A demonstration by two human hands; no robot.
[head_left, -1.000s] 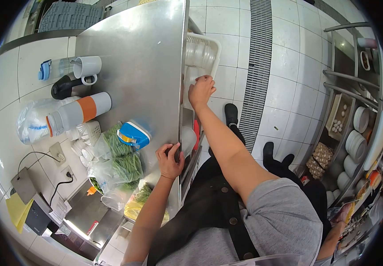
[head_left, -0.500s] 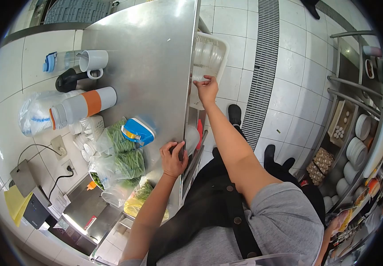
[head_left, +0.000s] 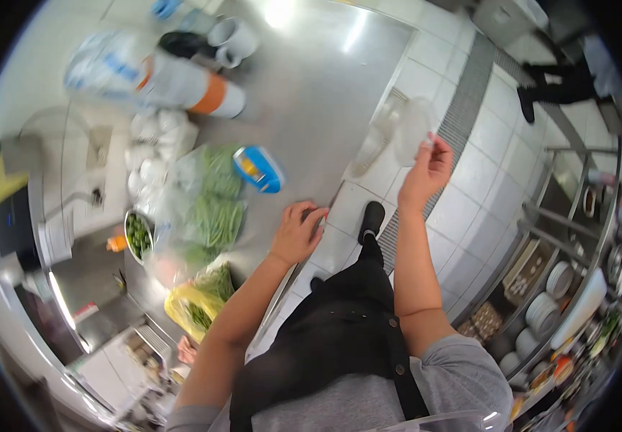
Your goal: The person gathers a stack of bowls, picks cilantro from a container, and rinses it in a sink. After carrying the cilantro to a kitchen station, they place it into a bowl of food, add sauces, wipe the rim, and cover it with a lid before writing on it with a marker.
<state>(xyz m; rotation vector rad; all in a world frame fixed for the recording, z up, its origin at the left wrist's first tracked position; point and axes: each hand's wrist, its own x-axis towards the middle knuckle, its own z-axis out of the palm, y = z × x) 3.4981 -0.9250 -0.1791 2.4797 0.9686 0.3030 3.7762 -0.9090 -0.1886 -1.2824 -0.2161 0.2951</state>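
My right hand is raised over the floor at the counter's right side, its fingers pinching the edge of a clear plastic container. The container is blurred and see-through; it could be a lid. Just left of it, below counter height, is a whitish basket with clear plastic containers in it. My left hand rests at the edge of the steel counter, fingers curled; what they grip, if anything, does not show clearly. Nearest to that hand are a blue-and-white packet and bagged green beans.
A white bottle with an orange band, a white mug and a yellow bag of greens stand or lie on the counter. Shelves with bowls and plates are at right. Another person's legs show at upper right.
My right hand has lifted up and away from the basket, now with a clear plastic container. The view has swung; my left hand stays by the counter edge. Another person shows more at upper right.
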